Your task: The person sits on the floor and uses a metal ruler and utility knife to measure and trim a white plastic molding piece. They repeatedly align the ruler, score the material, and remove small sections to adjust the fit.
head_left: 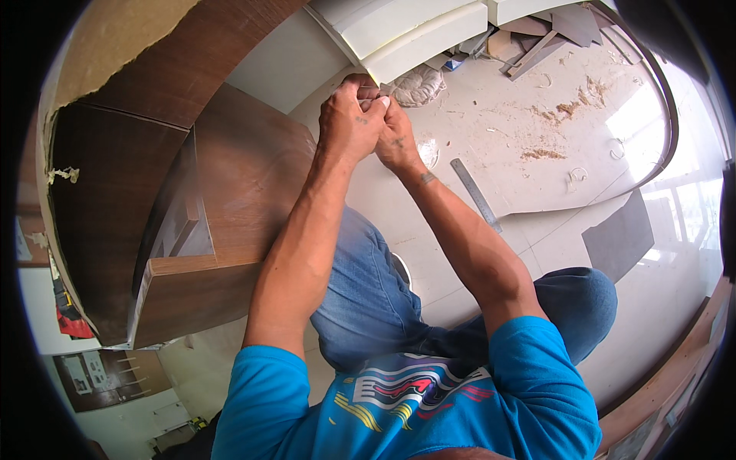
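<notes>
Both my hands meet at the lower corner of a white drawer front (422, 42), ahead of me. My left hand (345, 123) is closed, its fingers curled at that corner. Tight against it, my right hand (396, 138) pinches with thumb and fingers. Whatever sits between the fingertips is too small and covered to make out. A thin yellowish line runs along the drawer front's edge down to the fingers. Just beyond the right hand, a crumpled whitish bundle (418, 86) lies on the floor. Below that hand rests a metal ruler (476, 195).
A brown wood-grain cabinet (245, 165) stands close on my left. Sawdust (567, 110) and curled shavings litter a pale sheet (514, 146) on the floor. Offcuts (529, 42) are piled at the far right. A grey panel piece (621, 236) lies right of my knee.
</notes>
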### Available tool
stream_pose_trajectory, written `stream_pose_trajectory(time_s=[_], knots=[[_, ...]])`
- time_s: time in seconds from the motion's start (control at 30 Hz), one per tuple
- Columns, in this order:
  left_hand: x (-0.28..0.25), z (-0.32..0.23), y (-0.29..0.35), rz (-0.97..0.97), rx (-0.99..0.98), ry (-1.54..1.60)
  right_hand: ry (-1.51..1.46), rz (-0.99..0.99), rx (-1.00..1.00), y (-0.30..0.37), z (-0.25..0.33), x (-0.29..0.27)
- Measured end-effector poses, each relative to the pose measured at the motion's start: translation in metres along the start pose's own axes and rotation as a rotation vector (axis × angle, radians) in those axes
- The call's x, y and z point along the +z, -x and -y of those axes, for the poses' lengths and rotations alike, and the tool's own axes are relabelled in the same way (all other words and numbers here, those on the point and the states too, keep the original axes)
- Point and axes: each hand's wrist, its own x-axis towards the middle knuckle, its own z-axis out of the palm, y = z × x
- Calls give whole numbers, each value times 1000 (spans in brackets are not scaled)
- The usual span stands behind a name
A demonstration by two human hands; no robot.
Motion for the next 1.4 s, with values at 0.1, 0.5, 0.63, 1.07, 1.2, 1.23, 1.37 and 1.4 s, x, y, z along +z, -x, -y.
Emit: stream_pose_trajectory(time_s=[0.1,0.5,0.63,1.07,1.2,1.23,1.37,1.4], knots=[[-2,-2,1,15,-14,-10,-56,3,69,1,1,2],[2,-7,3,-64,25,29,-26,-631,105,-2,17,-50],[10,-4,5,-181,49,-42,-59,-890,55,-12,28,-110],[8,10,2,233,-231,17,-77,-746,81,-28,75,-136],[15,14,2,270,-125,-8,56,-654,47,-28,54,-146],[14,12,3,295,-104,-41,114,-616,25,-26,45,-153],[12,16,5,337,-134,-27,680,-444,469,-9,52,-176],[9,15,6,342,-164,-50,997,-540,500,-3,25,-192]])
